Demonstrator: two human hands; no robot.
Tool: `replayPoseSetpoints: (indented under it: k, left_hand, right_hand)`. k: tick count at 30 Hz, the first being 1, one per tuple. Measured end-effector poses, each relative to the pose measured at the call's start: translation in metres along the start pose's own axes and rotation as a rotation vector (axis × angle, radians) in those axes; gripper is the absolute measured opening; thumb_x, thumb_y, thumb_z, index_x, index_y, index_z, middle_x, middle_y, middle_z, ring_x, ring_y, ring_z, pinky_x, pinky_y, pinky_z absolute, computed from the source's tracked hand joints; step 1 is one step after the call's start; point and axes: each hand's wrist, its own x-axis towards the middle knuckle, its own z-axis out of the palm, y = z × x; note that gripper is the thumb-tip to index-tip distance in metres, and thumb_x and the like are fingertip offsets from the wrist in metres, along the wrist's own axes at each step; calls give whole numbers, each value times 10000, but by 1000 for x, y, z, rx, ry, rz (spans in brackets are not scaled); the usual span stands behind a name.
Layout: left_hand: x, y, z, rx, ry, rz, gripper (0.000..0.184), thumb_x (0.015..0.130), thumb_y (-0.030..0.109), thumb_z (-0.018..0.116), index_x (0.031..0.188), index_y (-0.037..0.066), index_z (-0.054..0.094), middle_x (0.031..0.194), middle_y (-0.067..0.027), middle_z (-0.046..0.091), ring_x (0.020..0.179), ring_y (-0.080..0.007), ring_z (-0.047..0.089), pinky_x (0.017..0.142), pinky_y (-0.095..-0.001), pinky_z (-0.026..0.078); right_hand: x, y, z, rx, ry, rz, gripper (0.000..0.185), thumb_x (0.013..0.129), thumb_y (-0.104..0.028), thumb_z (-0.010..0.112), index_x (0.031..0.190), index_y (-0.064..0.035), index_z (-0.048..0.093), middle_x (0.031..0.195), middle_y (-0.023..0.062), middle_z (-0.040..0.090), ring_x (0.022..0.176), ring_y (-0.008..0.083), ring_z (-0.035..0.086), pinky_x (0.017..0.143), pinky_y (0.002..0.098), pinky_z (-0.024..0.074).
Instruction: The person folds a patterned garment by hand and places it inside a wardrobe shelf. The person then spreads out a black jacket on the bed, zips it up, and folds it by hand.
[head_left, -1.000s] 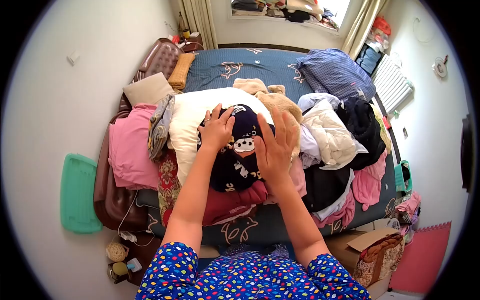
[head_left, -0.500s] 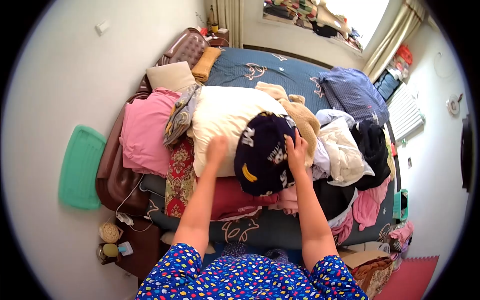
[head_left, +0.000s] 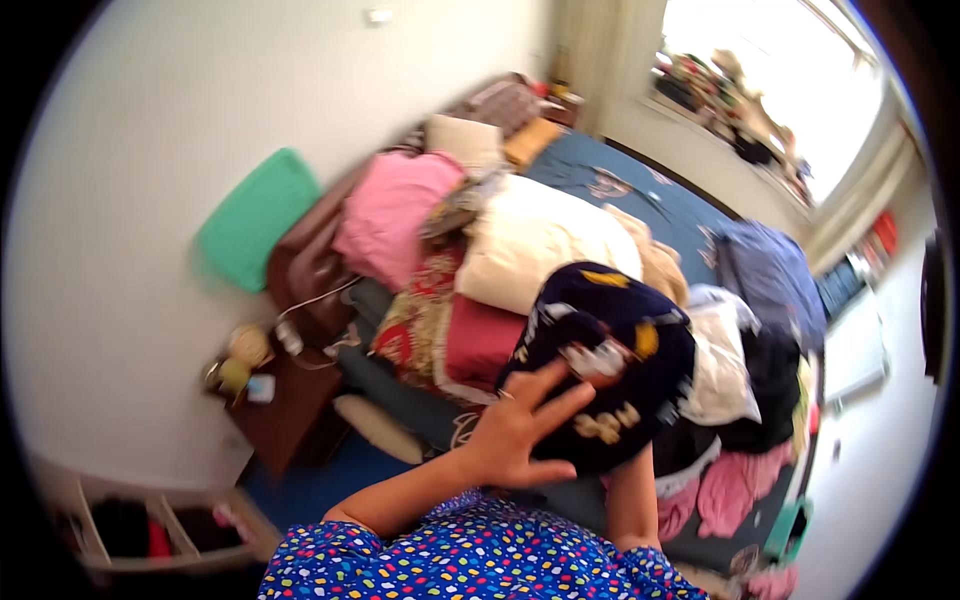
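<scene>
A navy cloth bundle with light lettering, yellow patches and a cartoon print is raised in front of my body, over the near side of the bed. My left hand is at its lower left with the fingers spread; whether they touch the cloth I cannot tell. From below, my right forearm runs up behind the bundle, which rests on that hand. The bundle hides my right fingers. Beyond it lies a puffy cream quilt, beside a folded dark red cloth.
Pink bedding and a cream pillow lie toward the headboard. Piled clothes cover the bed's right side. A brown nightstand stands at left, above an open compartmented drawer. A green plastic lid leans on the wall.
The navy bundle has come up off the bed toward me and turned. My left hand has moved from the quilt to the bundle's front. The view has swung left, bringing the drawer into sight.
</scene>
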Motion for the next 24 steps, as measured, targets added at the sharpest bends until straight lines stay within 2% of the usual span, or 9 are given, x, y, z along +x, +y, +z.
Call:
replayPoseSetpoints:
  k: [4, 5, 9, 13, 15, 16, 18, 22, 24]
  left_hand:
    - [-34, 79, -34, 238, 62, 20, 673, 833, 548, 609, 1334, 103, 539, 1175, -95, 584, 847, -218, 586, 757, -355, 456]
    - [-50, 86, -40, 268, 89, -20, 669, 845, 535, 601, 1347, 98, 524, 1057, -67, 574, 837, -212, 581, 727, -348, 453]
    - [-122, 107, -63, 424, 176, -300, 669, 853, 507, 604, 1369, 94, 500, 979, -48, 537, 839, -201, 559, 717, -308, 446]
    - [-174, 159, -100, 530, 215, -452, 680, 863, 489, 592, 1377, 59, 481, 1085, -77, 537, 934, -209, 553, 752, -331, 459]
    - [-198, 179, -129, 633, 214, -354, 616, 908, 473, 539, 1353, 49, 500, 1201, -105, 540, 999, -234, 562, 808, -358, 468]
    - [-208, 204, -155, 708, 261, -372, 628, 920, 471, 495, 1411, 84, 440, 1312, -123, 497, 1124, -286, 532, 936, -410, 420]
    - [-237, 258, -203, 1018, 403, -410, 701, 960, 613, 277, 1379, 92, 487, 1399, -168, 465, 1276, -356, 459, 1044, -509, 321]
    - [-324, 312, -248, 1276, 1016, -328, 833, 915, 723, 227, 1333, 77, 546, 1416, -233, 451, 1375, -445, 310, 1104, -566, 205]
    - [-364, 313, -262, 1156, 881, -623, 839, 895, 736, 279, 1402, 96, 471, 1478, -235, 367, 1411, -426, 244, 1117, -569, 154]
  right_hand:
    - [-42, 42, 9, -104, -177, 265, 574, 1026, -456, 311, 1465, -88, 350, 1452, 100, 424, 1283, 264, 472, 1083, 394, 370]
    - [-49, 55, 18, -127, -230, 333, 574, 1026, -455, 311, 1465, -88, 349, 1452, 100, 424, 1283, 264, 471, 1083, 394, 369]
    - [-84, 103, 55, -240, -413, 572, 573, 1026, -452, 314, 1466, -88, 347, 1452, 100, 424, 1286, 264, 468, 1083, 395, 368]
    - [-129, 138, 97, -342, -589, 781, 571, 1026, -450, 317, 1466, -87, 346, 1451, 101, 423, 1288, 264, 465, 1084, 396, 366]
    - [-154, 160, 118, -381, -685, 862, 571, 1025, -448, 318, 1467, -87, 345, 1451, 101, 423, 1289, 264, 463, 1085, 396, 366]
    - [-167, 171, 129, -401, -728, 897, 571, 1025, -448, 319, 1467, -87, 344, 1451, 101, 423, 1289, 264, 463, 1085, 396, 365]
    - [-191, 190, 145, -435, -798, 960, 570, 1025, -446, 320, 1467, -87, 344, 1451, 101, 423, 1291, 264, 461, 1085, 397, 365]
    - [-250, 243, 190, -478, -925, 1054, 569, 1025, -444, 322, 1468, -86, 342, 1450, 101, 422, 1293, 264, 458, 1086, 398, 363]
    - [-281, 275, 217, -494, -978, 1086, 569, 1025, -442, 324, 1468, -86, 341, 1450, 101, 422, 1294, 264, 456, 1086, 398, 362]
